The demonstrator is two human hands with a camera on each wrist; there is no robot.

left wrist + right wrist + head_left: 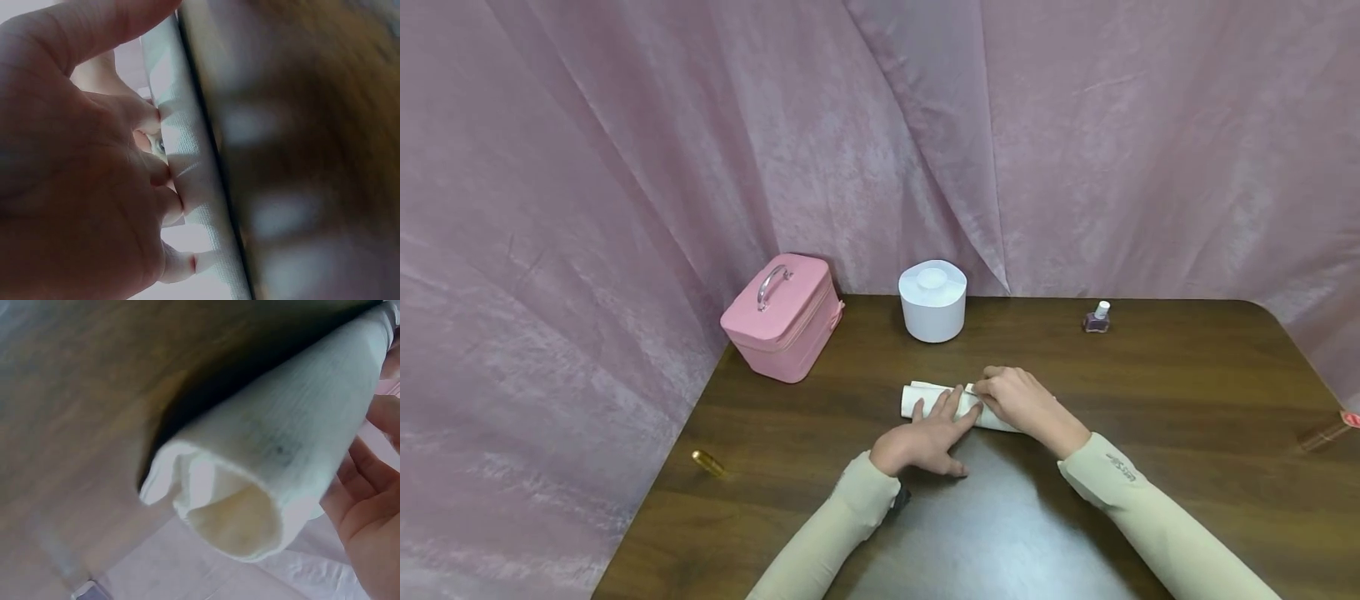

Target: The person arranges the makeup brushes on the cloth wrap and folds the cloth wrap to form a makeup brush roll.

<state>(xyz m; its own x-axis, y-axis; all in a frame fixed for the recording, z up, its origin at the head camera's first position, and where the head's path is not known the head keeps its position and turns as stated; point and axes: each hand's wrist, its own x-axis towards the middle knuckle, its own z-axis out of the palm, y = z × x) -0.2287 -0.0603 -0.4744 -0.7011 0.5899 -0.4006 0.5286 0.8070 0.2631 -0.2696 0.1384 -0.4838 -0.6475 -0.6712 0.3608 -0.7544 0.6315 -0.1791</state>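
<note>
A rolled piece of white cloth [914, 402] lies across the middle of the table. Spread fingers of my left hand [928, 440] rest on its left half; in the left wrist view the fingertips [178, 267] press on the woven fabric. My right hand [1022, 404], fingers curled, pinches a bit of white fabric at the roll's far side. Seen from the right wrist, the white cloth [281, 431] has an open, hollow end with loose layers inside and a small dark smudge outside. The right fingertips are partly hidden behind the roll.
Behind the roll stand a pink vanity case [782, 321] and a white lidded round container [932, 312]. A nail polish bottle [1097, 318] is at the back right. A small gold tube [708, 463] lies left; a brown tube [1326, 432] lies at the right edge.
</note>
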